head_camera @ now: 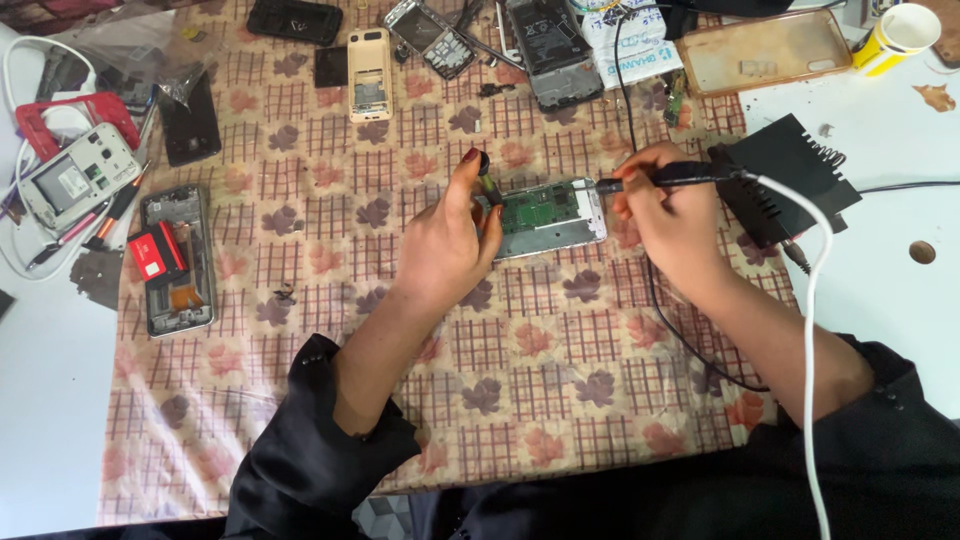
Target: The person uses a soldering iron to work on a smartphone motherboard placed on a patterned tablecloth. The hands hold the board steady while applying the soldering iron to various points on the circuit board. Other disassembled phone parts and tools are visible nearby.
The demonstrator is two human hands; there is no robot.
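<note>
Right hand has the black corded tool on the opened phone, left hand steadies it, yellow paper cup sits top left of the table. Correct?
Not quite. The head view shows the yellow paper cup at top right, not top left. Otherwise right: right hand holds the black corded tool at the opened phone; left hand steadies it.

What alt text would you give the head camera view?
Right hand holds a black soldering iron to an opened phone's circuit board, while the left hand pinches a small dark tool beside it. Dismantled phones litter the leaf-patterned cloth.
</note>
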